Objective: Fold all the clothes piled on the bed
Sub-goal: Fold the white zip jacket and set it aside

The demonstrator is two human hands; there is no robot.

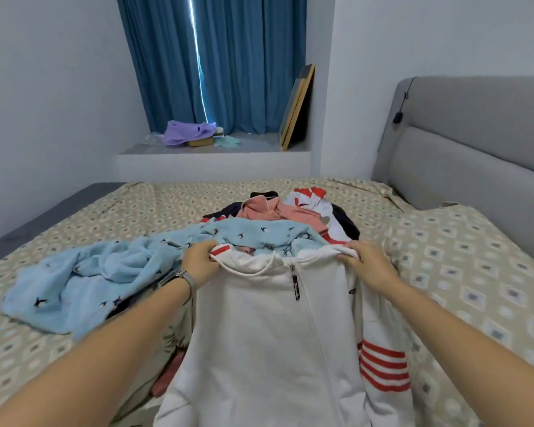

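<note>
White zip hoodie (269, 334) at 6 o'clock of the clothes pile (278, 217) on the bed (475, 272), left hand (199, 261) and right hand (369, 265) fingers curled pinching its shoulders (soft, floppy, light; shoulder seams look the best hold).

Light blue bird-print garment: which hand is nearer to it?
Left. The left hand grips the white jacket right against the light blue bird-print garment; the right hand grips the jacket's other shoulder, farther off.
</note>
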